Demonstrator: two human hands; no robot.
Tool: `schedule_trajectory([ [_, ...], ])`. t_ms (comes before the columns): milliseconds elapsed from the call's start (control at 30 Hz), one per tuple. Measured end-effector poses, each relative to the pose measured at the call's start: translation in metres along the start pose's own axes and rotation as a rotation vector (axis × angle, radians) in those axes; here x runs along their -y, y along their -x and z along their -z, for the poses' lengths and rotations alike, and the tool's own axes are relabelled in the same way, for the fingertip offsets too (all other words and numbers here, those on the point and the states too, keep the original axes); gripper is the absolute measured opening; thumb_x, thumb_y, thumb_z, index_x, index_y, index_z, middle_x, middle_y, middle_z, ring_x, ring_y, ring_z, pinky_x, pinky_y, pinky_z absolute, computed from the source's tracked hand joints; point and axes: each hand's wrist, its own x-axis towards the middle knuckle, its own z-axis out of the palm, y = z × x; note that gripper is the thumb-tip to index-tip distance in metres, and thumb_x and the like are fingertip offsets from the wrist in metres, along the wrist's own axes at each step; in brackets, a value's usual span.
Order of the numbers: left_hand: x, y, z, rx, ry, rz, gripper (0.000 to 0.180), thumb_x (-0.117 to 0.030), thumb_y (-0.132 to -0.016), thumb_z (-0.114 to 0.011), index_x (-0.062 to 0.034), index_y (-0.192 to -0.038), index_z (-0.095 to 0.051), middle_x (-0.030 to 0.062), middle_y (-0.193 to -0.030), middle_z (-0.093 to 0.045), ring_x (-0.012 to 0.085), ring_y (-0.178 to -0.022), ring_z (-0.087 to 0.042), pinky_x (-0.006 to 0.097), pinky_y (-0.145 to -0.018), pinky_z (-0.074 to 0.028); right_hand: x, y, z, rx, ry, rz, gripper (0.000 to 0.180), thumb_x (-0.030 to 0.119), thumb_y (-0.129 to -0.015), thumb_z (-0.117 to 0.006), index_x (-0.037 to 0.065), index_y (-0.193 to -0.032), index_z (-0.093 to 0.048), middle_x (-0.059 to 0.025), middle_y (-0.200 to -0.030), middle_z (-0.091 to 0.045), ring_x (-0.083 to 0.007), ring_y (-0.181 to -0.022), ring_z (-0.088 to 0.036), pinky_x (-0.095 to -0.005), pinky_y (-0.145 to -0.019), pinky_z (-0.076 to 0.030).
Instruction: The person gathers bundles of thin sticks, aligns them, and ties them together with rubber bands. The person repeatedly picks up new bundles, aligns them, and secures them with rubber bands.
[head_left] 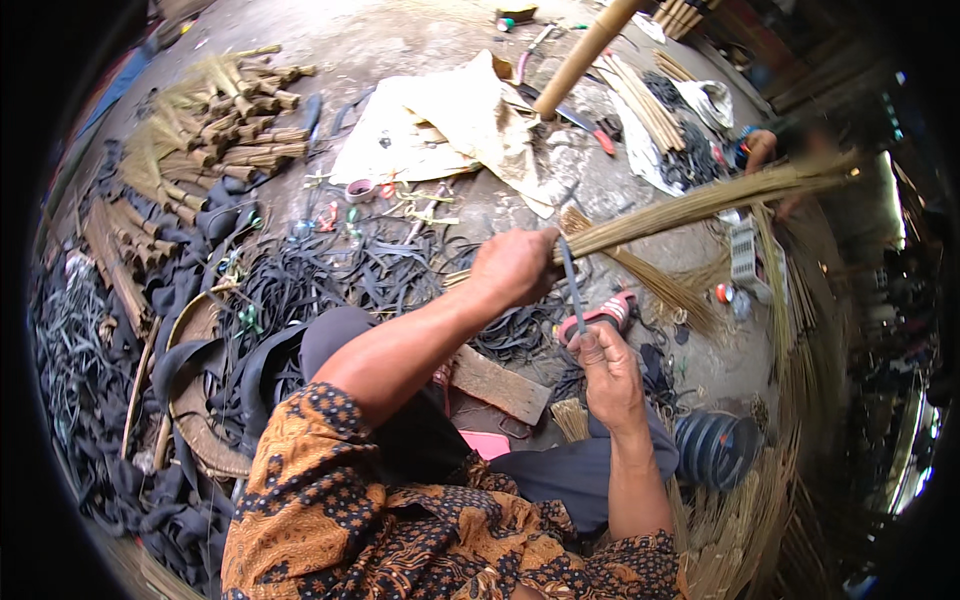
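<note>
My left hand (515,266) is closed around the bound end of a long bundle of thin straw-coloured broom sticks (700,203), which points to the far right. A dark rubber strip (573,285) crosses the bundle beside my left fingers and runs down, stretched straight. My right hand (611,378) pinches the lower end of this strip between thumb and fingers. Below the bundle, another loose spray of sticks (665,285) lies on the floor. Near my right fingers is a pink sandal (610,312). A wooden board (498,385) lies between my legs.
Tangled dark rubber strips (350,265) cover the floor at left, around a round woven tray (190,400). Short bound bundles (255,130) are piled far left. A cream sack (430,125), a red-handled knife (590,130) and a bamboo pole (585,60) are ahead. Another person's arm (762,148) shows at right.
</note>
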Motion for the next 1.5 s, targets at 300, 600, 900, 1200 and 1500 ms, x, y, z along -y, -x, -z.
schedule_trajectory([
  [300, -0.026, 0.035, 0.013, 0.794, 0.647, -0.263, 0.027, -0.026, -0.088, -0.084, -0.0046, -0.084, -0.067, -0.0002, -0.066, -0.062, 0.0098, -0.059, -0.056, 0.029, -0.055, -0.046, -0.036, -0.027, 0.036, -0.155, 0.459, 0.383, 0.015, 0.006, -0.101, -0.054, 0.003, -0.106, -0.067, -0.0168, -0.090, -0.072, -0.0378, -0.084, -0.072, -0.0458, -0.076, -0.055],
  [600, -0.016, 0.029, -0.002, 0.339, 0.307, -0.220, 0.035, -0.032, -0.088, -0.081, 0.0008, -0.092, -0.068, 0.0210, -0.084, -0.073, 0.0406, -0.076, -0.071, 0.046, -0.072, -0.055, 0.030, -0.035, 0.035, 0.074, 0.678, 0.031, 0.028, 0.020, -0.104, -0.055, 0.004, -0.121, -0.069, -0.0244, -0.100, -0.073, -0.0411, -0.101, -0.071, -0.0492, -0.090, -0.054],
  [900, -0.004, 0.025, -0.032, 0.116, -0.168, -0.205, 0.023, -0.025, -0.094, -0.064, -0.0023, -0.101, -0.063, 0.0225, -0.084, -0.073, 0.0405, -0.076, -0.074, 0.052, -0.065, -0.059, 0.046, -0.081, 0.003, 0.012, 0.290, -0.125, 0.034, 0.032, -0.104, -0.062, -0.001, -0.102, -0.072, -0.0133, -0.068, -0.071, -0.0232, -0.055, -0.068, -0.0368, -0.061, -0.055],
  [1200, 0.008, 0.008, -0.038, -0.041, -0.151, -0.134, 0.022, -0.022, -0.094, -0.063, -0.0076, -0.109, -0.055, 0.0221, -0.081, -0.072, 0.0446, -0.075, -0.072, 0.054, -0.063, -0.056, 0.017, -0.038, -0.022, -0.092, -0.429, -0.141, 0.024, 0.021, -0.112, -0.053, 0.001, -0.110, -0.065, -0.0055, -0.083, -0.069, -0.0083, -0.072, -0.064, -0.0218, -0.064, -0.050],
  [1500, -0.009, 0.000, 0.001, 0.127, -0.003, -0.075, 0.033, -0.032, -0.089, -0.073, -0.0023, -0.103, -0.069, 0.0235, -0.078, -0.070, 0.0396, -0.075, -0.069, 0.050, -0.072, -0.055, -0.005, 0.022, 0.005, -0.107, 0.162, 0.060, 0.035, 0.036, -0.111, -0.054, 0.004, -0.098, -0.061, -0.0121, -0.076, -0.066, -0.0247, -0.067, -0.067, -0.0391, -0.065, -0.051],
])
